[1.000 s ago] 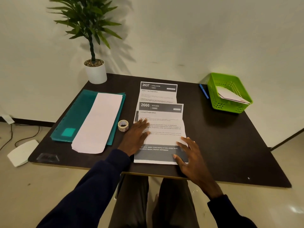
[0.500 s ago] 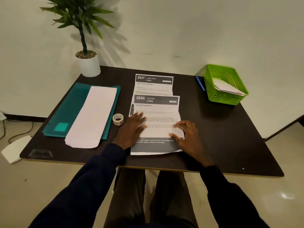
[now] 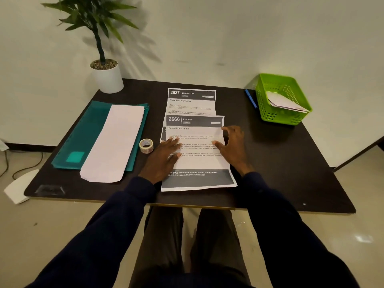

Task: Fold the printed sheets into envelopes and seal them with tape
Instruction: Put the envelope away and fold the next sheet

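Note:
The printed sheet headed "2666 Kitchen" (image 3: 197,163) lies flat on the dark table, near its front edge. My left hand (image 3: 164,159) rests palm down on the sheet's left side, fingers straight. Arched over the sheet's right edge near the top, my right hand (image 3: 232,146) touches the paper with its fingertips and thumb. A second printed sheet headed "2637 Living Room" (image 3: 191,102) lies behind, partly under the first. A roll of clear tape (image 3: 146,145) stands just left of my left hand. A long white envelope (image 3: 116,142) lies on a teal folder (image 3: 83,134) at the left.
A green plastic basket (image 3: 282,117) holding a folded paper sits at the back right, with a blue pen (image 3: 250,98) beside it. A potted plant (image 3: 107,76) stands at the back left corner. My legs show below the table's front edge (image 3: 187,205).
My right hand has slid from the sheet's lower right corner up along its right edge toward the top. My left hand has stayed on the left side.

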